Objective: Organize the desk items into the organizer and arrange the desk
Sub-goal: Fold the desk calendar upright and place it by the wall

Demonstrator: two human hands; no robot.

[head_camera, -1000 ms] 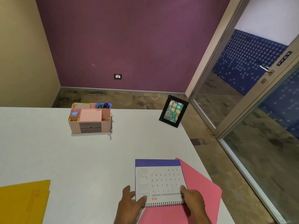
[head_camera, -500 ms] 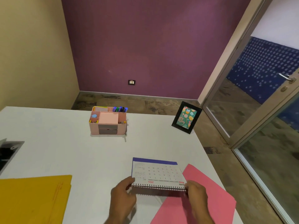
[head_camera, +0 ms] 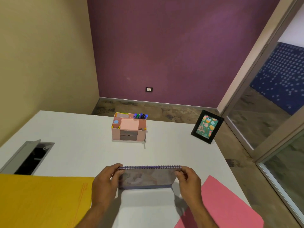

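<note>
A spiral-bound desk calendar (head_camera: 147,177) stands upright near the white desk's (head_camera: 85,150) front, its wire spine on top and its back facing me. My left hand (head_camera: 107,181) grips its left end and my right hand (head_camera: 189,181) grips its right end, fingers curled over the spine. A pink organizer (head_camera: 129,129) sits further back, with pens, a pink note pad and small items in its compartments and two grey drawers in front.
A yellow folder (head_camera: 41,201) lies at the front left and a pink folder (head_camera: 223,203) at the front right. A black photo frame (head_camera: 207,126) stands at the far right edge. An open cable hatch (head_camera: 31,156) is at the left. A glass door is on the right.
The calendar went from lying flat on the pink folder to standing upright on the desk, lifted by both hands. The view shifted, showing more of the desk's left side.
</note>
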